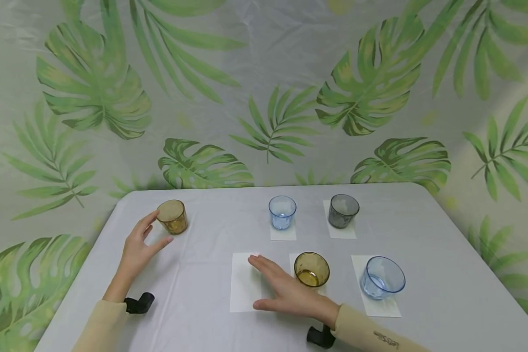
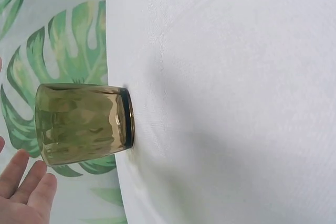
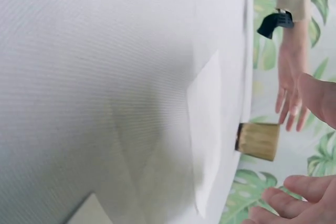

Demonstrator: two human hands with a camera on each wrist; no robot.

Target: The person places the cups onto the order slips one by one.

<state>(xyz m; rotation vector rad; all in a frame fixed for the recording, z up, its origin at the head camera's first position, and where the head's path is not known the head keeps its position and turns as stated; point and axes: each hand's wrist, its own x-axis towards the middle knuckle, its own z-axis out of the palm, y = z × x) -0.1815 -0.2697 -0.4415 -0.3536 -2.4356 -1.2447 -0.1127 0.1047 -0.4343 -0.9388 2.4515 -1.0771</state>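
At the far left of the table stands an amber glass, upright on the bare cloth. My left hand is just beside it, thumb and fingers spread; in the left wrist view its fingertips come close to the glass's rim, and I cannot tell whether they touch. My right hand is held above the table with fingers extended and nothing in its grasp. Below and left of it lies a white paper rectangle. Another amber glass stands just behind the right hand, which partly covers the paper beneath it.
At the right, a larger blue glass stands on a paper. Further back are a smaller blue glass and a grey glass, each on its own paper. A leaf-patterned curtain hangs behind the table's far edge.
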